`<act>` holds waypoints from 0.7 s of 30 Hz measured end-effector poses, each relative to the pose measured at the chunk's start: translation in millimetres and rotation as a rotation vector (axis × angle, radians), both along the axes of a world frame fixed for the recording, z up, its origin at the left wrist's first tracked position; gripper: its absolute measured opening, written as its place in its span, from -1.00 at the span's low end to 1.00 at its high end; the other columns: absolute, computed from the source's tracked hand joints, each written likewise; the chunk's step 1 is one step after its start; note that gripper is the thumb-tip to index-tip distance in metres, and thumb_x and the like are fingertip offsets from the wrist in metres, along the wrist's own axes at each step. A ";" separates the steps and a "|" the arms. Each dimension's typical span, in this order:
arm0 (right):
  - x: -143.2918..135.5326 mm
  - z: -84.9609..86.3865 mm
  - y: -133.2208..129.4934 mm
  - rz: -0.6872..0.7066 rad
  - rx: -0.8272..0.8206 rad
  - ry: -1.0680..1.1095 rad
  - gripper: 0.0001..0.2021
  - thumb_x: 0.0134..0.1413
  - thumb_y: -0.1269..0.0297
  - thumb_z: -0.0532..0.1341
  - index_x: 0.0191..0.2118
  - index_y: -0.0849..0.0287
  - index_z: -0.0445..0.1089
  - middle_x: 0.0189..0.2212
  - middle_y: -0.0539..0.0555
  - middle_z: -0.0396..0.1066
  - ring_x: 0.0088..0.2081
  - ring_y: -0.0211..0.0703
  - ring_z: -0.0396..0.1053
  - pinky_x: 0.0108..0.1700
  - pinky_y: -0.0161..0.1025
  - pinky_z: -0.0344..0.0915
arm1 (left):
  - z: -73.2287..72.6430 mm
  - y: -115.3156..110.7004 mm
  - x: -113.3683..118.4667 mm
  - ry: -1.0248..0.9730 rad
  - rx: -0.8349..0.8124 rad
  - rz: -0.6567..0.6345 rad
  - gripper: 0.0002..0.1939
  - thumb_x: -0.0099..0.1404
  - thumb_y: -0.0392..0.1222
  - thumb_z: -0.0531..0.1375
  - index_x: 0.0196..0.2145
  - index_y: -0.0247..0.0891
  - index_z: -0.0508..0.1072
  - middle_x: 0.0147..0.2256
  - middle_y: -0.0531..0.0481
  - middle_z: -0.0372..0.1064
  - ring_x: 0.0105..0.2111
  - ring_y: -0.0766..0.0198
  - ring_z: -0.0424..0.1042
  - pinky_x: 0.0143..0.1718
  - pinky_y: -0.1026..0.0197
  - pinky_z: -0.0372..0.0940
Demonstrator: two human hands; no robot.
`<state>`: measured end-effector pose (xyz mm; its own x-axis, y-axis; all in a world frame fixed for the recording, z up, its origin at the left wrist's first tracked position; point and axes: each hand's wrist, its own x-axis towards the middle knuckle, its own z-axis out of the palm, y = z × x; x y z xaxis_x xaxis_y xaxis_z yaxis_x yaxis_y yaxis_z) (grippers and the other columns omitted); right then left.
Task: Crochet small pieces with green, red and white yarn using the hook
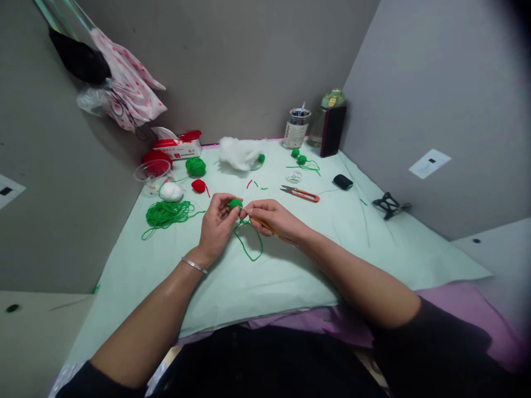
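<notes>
Light is soft and muted, the upper-right corner blurred black.

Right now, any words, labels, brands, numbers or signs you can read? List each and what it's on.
None reads clearly.
Labelled cup: dark print on its white label, too blurred to read.
White-and-red box: red print on its side, too small to read.
Right wall card: dark mark, no readable text.
Left wall card: likewise.

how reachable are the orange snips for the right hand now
Probably yes: the orange snips lie beyond the right hand with nothing visible between, though it would likely need to set down the yellow tool first.
</notes>
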<state>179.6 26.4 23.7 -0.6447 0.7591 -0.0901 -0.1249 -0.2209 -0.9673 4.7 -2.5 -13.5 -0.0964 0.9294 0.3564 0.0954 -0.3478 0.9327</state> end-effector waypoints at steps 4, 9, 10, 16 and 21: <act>2.0 3.6 3.9 -0.058 -0.055 0.070 -0.85 0.16 0.27 0.22 -0.31 0.25 0.46 -0.71 -0.18 0.20 -0.73 -0.46 -0.07 -0.66 -0.43 -0.13 | -2.4 -3.0 5.3 0.005 -0.027 -0.029 -0.82 0.32 -0.15 0.32 -0.16 -0.19 0.43 -0.27 0.00 0.51 -0.30 0.25 0.49 -0.21 0.19 0.39; 16.4 16.9 11.7 -0.047 -0.105 0.125 -0.86 0.20 0.28 0.24 -0.27 0.27 0.45 -0.69 -0.22 0.12 -0.70 -0.47 -0.14 -0.66 -0.47 -0.12 | -4.2 -4.3 9.3 -0.006 -0.062 -0.050 -0.80 0.35 -0.10 0.30 -0.13 -0.19 0.44 -0.21 -0.05 0.55 -0.26 0.22 0.51 -0.21 0.18 0.39; 18.0 18.0 11.6 -0.008 -0.116 0.114 -0.86 0.19 0.29 0.24 -0.27 0.28 0.46 -0.70 -0.21 0.14 -0.70 -0.48 -0.14 -0.66 -0.47 -0.12 | -4.0 -3.8 8.7 -0.008 -0.059 -0.037 -0.79 0.35 -0.09 0.30 -0.12 -0.19 0.44 -0.19 -0.05 0.55 -0.26 0.22 0.51 -0.21 0.17 0.39; 8.4 7.0 5.1 0.138 -0.171 0.033 -0.86 0.13 0.28 0.29 -0.32 0.28 0.46 -0.71 -0.15 0.24 -0.74 -0.45 -0.04 -0.69 -0.45 -0.10 | -0.6 -3.1 6.0 0.017 -0.038 -0.012 -0.75 0.36 -0.11 0.28 -0.04 -0.19 0.47 -0.27 -0.01 0.53 -0.34 0.23 0.48 -0.20 0.16 0.37; 3.9 -0.2 5.9 0.097 -0.180 0.036 -0.88 0.13 0.31 0.26 -0.33 0.27 0.46 -0.72 -0.15 0.24 -0.74 -0.44 -0.05 -0.69 -0.45 -0.09 | 0.5 -4.6 6.0 0.047 -0.039 -0.003 -0.76 0.37 -0.15 0.26 -0.02 -0.19 0.47 -0.37 0.04 0.51 -0.32 0.20 0.50 -0.18 0.15 0.36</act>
<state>183.5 32.3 23.5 -0.7191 0.6672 -0.1943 -0.1280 -0.4021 -0.9066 10.7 -7.0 -13.0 -0.0778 0.9429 0.3238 0.1383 -0.3114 0.9402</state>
